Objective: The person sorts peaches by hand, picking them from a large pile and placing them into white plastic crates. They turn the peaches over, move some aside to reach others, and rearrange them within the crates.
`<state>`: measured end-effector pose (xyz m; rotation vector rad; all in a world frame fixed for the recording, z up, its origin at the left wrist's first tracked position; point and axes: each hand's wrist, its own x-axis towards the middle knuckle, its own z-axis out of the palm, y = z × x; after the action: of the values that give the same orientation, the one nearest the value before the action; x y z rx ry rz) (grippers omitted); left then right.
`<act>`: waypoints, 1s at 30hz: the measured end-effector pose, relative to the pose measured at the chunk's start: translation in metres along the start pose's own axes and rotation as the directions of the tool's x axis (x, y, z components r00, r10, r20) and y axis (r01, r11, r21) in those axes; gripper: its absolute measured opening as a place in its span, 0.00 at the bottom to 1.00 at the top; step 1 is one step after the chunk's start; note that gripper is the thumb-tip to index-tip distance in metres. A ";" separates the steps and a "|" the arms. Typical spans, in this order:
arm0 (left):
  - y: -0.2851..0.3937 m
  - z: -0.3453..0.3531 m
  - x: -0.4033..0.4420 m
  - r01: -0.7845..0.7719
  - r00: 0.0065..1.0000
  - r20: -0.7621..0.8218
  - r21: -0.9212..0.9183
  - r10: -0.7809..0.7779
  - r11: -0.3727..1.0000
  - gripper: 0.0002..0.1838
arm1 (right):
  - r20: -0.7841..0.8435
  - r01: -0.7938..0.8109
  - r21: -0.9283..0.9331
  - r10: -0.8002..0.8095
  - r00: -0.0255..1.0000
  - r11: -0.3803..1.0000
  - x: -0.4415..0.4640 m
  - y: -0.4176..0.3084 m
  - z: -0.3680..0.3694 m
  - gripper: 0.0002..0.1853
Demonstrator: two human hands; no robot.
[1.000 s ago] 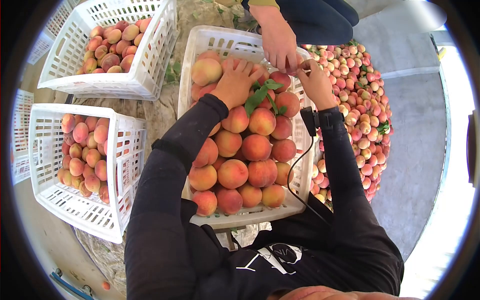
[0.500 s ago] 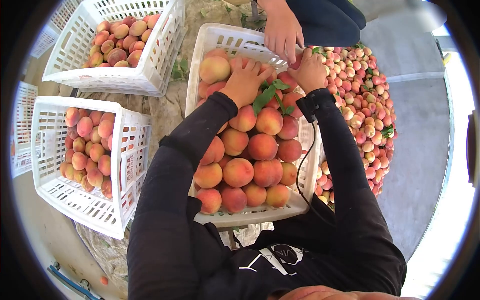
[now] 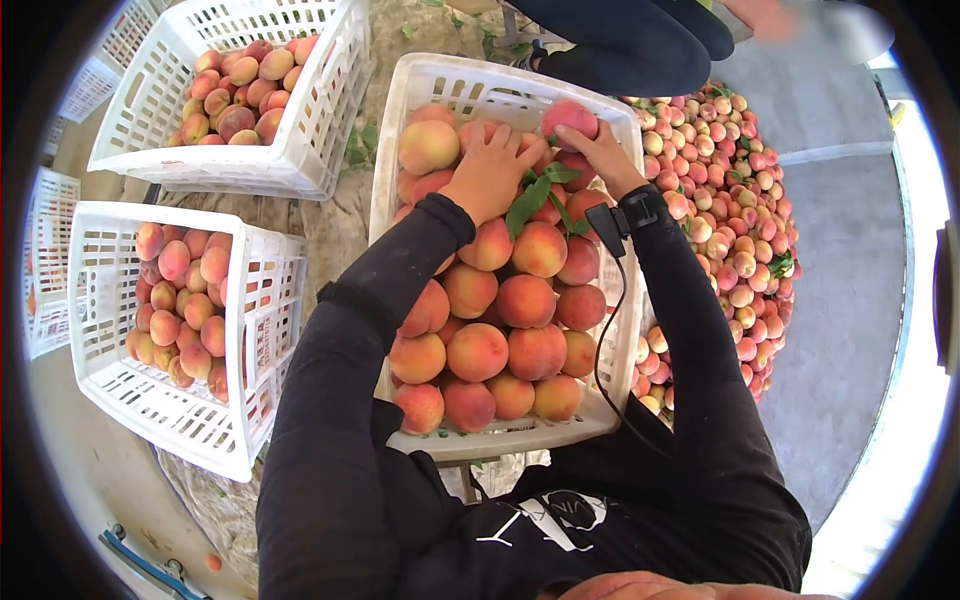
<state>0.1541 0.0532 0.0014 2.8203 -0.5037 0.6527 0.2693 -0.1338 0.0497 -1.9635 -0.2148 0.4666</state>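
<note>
A white crate (image 3: 402,80) full of peaches stands in front of me. My left hand (image 3: 490,172) lies with spread fingers over peaches near the crate's far side; what its fingertips hold, if anything, is hidden. At the far right corner my right hand (image 3: 606,158) has its fingers on a pinkish peach (image 3: 569,121). Green leaves (image 3: 533,200) lie on the fruit between my hands. Rows of peaches (image 3: 526,301) show nearer to me. A black strap with a cable (image 3: 640,208) is on my right wrist.
Two white crates with peaches, one upper left (image 3: 285,150) and one lower left (image 3: 236,330), stand beside mine. A large heap of peaches (image 3: 740,240) lies at the right. A co-worker's dark-clad leg (image 3: 630,50) is beyond the crate; their blurred hand (image 3: 765,18) is at the top right.
The co-worker's hand has left the crate's far right corner and moved up to the right. My right hand is now on the peach there. My left hand has stayed on the fruit.
</note>
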 end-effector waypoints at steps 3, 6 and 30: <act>0.002 0.001 0.001 -0.007 1.000 0.003 0.016 0.007 1.000 0.33 | -0.050 -0.033 -0.101 0.028 0.998 0.994 0.004 0.001 -0.002 0.51; 0.001 0.002 0.001 0.000 1.000 -0.002 0.012 0.000 1.000 0.34 | -0.122 -0.056 -0.377 0.011 0.992 0.925 0.010 0.000 -0.004 0.51; -0.008 0.017 0.017 0.083 0.997 0.014 -0.251 -0.082 0.964 0.33 | 0.041 -0.116 -0.014 0.117 0.992 0.993 0.013 -0.018 0.009 0.27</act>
<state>0.1780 0.0512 -0.0064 2.5882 -0.4333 0.5269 0.2789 -0.1141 0.0597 -1.9860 -0.1298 0.5834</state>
